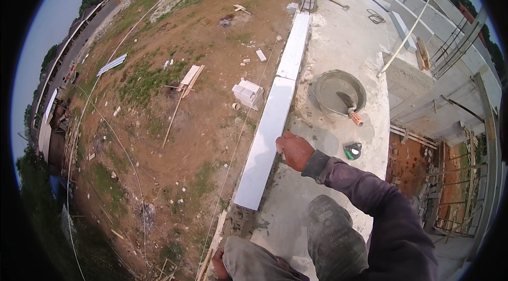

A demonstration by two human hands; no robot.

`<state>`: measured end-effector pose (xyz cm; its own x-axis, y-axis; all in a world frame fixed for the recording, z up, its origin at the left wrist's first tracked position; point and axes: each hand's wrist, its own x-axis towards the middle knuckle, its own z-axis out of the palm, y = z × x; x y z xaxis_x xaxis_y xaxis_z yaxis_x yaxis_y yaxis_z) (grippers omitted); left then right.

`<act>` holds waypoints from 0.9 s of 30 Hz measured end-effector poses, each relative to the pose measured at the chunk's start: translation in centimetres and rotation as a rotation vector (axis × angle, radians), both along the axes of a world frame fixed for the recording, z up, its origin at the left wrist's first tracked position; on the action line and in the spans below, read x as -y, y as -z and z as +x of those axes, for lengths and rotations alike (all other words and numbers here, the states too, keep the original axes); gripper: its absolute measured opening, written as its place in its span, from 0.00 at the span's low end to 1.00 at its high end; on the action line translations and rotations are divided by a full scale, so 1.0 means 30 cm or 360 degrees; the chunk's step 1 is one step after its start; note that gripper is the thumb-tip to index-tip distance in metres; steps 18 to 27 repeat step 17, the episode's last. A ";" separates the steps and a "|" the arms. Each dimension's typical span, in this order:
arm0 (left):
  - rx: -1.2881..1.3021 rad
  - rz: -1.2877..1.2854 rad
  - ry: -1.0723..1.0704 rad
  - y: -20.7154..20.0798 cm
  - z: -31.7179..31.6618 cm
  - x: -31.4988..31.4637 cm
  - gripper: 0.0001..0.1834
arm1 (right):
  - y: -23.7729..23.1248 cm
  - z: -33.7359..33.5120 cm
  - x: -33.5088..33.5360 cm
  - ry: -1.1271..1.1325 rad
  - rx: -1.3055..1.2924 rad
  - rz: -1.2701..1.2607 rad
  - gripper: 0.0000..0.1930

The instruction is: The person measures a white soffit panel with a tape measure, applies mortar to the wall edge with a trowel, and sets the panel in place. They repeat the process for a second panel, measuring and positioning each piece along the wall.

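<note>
A row of long white lightweight blocks runs along the left edge of the wall top. The nearer block (267, 143) meets the farther block (294, 47) end to end. Against the right side of the nearer block rests my right hand (295, 150), curled into a fist, with no tool showing in it. My left hand (219, 264) is low at the wall's outer edge beside my knee, near a wooden strip (203, 265); its fingers are mostly hidden. Right of the blocks stands a round basin (324, 81) of grey mortar, a trowel (349, 105) leaning in it.
A small black and green object (352, 150) lies on the concrete ledge (365, 180). Farther along are a hammer (338, 3), bent wire (376, 15) and a pale pole (405, 38). The ledge drops to dirt ground (174, 175) at left and a deep opening (410, 159) at right. String lines run along the left.
</note>
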<state>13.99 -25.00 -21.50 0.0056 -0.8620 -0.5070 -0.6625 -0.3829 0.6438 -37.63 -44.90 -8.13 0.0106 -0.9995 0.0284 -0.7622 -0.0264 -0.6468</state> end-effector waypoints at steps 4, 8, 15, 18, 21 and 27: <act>0.0268 0.0251 0.0182 -0.202 0.083 -0.178 0.25 | -0.219 0.014 -0.302 0.0068 0.0156 0.0654 0.05; 0.0425 0.0283 0.0064 -0.592 -0.063 -0.315 0.31 | -0.476 0.103 -0.666 0.0255 -0.0211 0.0977 0.28; 0.0350 0.0928 -0.0110 -1.210 -0.494 -0.336 0.54 | -0.551 0.172 -0.979 0.0122 -0.0313 0.1678 0.34; 0.0494 0.1371 -0.0081 -1.210 -0.524 -0.282 0.59 | -0.482 0.184 -1.049 0.0026 -0.0376 0.1641 0.34; 0.0494 0.1371 -0.0081 -1.210 -0.524 -0.282 0.59 | -0.482 0.184 -1.049 0.0026 -0.0376 0.1641 0.34; 0.0494 0.1371 -0.0081 -1.210 -0.524 -0.282 0.59 | -0.482 0.184 -1.049 0.0026 -0.0376 0.1641 0.34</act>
